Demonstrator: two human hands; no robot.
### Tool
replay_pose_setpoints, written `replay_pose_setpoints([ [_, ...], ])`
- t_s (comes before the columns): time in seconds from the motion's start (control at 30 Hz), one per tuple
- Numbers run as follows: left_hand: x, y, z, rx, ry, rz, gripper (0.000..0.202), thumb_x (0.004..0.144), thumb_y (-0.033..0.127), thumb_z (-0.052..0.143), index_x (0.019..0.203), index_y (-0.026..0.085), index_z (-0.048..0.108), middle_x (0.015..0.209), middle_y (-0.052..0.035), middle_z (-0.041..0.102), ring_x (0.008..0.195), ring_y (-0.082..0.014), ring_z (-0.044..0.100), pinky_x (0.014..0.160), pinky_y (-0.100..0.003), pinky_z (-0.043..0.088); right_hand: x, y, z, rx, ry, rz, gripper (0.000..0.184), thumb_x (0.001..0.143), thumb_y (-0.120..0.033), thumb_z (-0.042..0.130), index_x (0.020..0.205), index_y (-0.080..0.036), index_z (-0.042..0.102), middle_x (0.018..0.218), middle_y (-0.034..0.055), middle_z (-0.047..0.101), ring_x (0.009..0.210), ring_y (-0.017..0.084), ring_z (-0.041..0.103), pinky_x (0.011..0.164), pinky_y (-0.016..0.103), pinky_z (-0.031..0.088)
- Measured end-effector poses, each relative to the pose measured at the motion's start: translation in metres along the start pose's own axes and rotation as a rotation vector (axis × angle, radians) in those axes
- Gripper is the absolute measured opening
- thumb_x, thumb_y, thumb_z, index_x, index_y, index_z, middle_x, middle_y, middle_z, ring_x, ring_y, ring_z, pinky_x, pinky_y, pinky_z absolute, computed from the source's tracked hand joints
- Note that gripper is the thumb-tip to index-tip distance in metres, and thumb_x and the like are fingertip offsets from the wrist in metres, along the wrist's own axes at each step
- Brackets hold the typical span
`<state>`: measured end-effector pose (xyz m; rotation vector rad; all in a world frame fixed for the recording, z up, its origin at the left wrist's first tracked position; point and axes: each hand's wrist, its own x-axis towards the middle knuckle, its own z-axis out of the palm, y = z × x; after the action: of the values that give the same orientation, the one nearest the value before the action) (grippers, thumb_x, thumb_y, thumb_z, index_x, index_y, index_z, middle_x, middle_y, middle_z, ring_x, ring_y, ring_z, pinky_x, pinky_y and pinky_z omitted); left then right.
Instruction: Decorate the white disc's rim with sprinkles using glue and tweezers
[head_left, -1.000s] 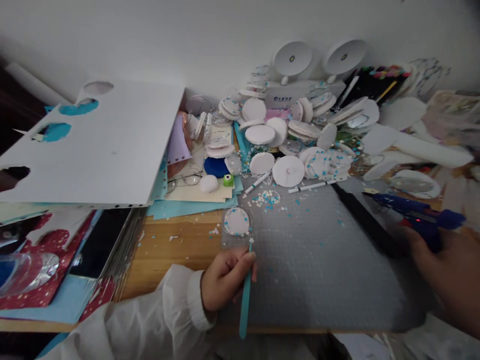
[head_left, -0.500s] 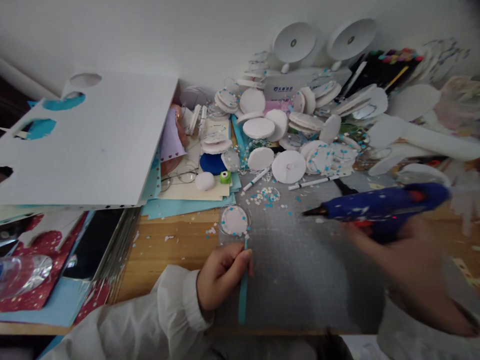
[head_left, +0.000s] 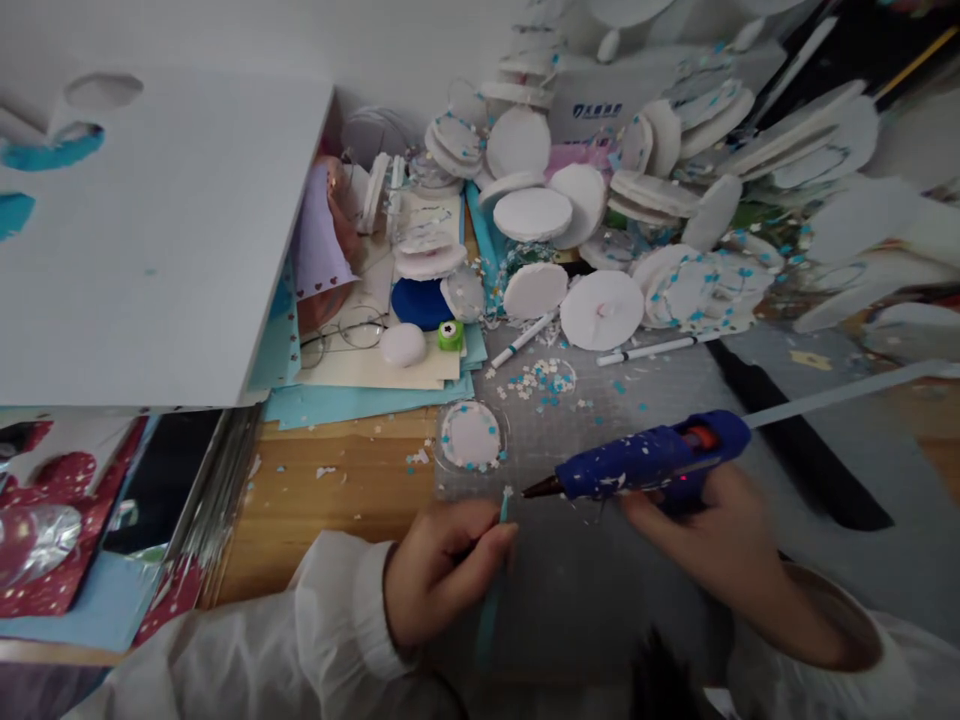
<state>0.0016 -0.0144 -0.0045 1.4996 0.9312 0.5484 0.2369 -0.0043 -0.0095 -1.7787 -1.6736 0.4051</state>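
Observation:
My left hand [head_left: 454, 565] pinches slim teal tweezers [head_left: 489, 615]. A tiny whitish flower-shaped piece [head_left: 508, 491] sits at their tip. Wrapped round the handle of a blue hot glue gun [head_left: 637, 462] is my right hand [head_left: 712, 540]. The gun's dark nozzle points left, close to the flower piece, and a long pale glue stick [head_left: 847, 393] runs out of its back. Just beyond the tweezers lies a white disc [head_left: 471, 436] with small blue and white pieces round its rim. Loose blue and white confetti [head_left: 540, 382] is scattered behind it on the grey cutting mat [head_left: 600, 560].
Many white discs [head_left: 602, 310] with blue-dotted wire crowd the back. Two white pens [head_left: 660, 348], a green craft punch [head_left: 450, 335], a white earbud case [head_left: 403, 345] and eyeglasses [head_left: 360, 328] lie nearby. A large white board [head_left: 172, 250] with cut-out holes fills the left.
My right hand has brought the glue gun left and down, so its nozzle is now near the tweezers' tip. My left hand still holds the tweezers. The camera view has shifted.

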Motion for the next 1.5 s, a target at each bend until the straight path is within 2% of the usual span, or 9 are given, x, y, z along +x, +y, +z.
replay_pose_setpoints([
  [0.27,0.0008,0.0009,-0.0020,0.010,-0.032,0.029,0.042,0.095,0.038,0.030,0.060,0.017,0.041,0.054,0.0031,0.037,0.049,-0.0082,0.035,0.047,-0.021,0.029,-0.0029,0.0034,-0.0003,-0.063,-0.051,-0.021,0.022,0.062,-0.034,0.058,0.048,-0.022,0.046,0.037,0.0001,0.051,0.032,0.015,0.048,0.033,0.026,0.036],
  [0.57,0.0002,0.0021,-0.0015,0.024,-0.029,0.025,0.044,0.095,0.040,0.030,0.060,0.016,0.044,0.054,0.0021,0.040,0.050,-0.0083,0.038,0.048,-0.021,0.031,-0.0028,0.0031,0.0011,-0.090,-0.036,-0.004,0.025,0.062,-0.041,0.057,0.048,-0.023,0.045,0.036,-0.0018,0.049,0.032,0.013,0.045,0.033,0.026,0.034],
  [0.77,0.0006,0.0012,-0.0014,0.030,-0.027,0.041,0.045,0.095,0.039,0.030,0.060,0.016,0.044,0.053,0.0020,0.040,0.049,-0.0081,0.037,0.048,-0.021,0.031,-0.0035,0.0050,0.0012,-0.077,-0.039,-0.039,0.025,0.064,-0.037,0.057,0.049,-0.024,0.043,0.036,-0.0038,0.047,0.031,0.011,0.043,0.033,0.024,0.033],
  [1.5,0.0014,0.0002,-0.0015,0.035,-0.025,0.078,0.042,0.095,0.034,0.031,0.059,0.016,0.041,0.053,0.0028,0.038,0.049,-0.0078,0.037,0.047,-0.020,0.030,-0.0021,0.0032,0.0004,-0.132,-0.047,-0.060,0.025,0.064,-0.038,0.054,0.046,-0.022,0.048,0.036,-0.0003,0.051,0.031,0.015,0.049,0.033,0.026,0.037],
])
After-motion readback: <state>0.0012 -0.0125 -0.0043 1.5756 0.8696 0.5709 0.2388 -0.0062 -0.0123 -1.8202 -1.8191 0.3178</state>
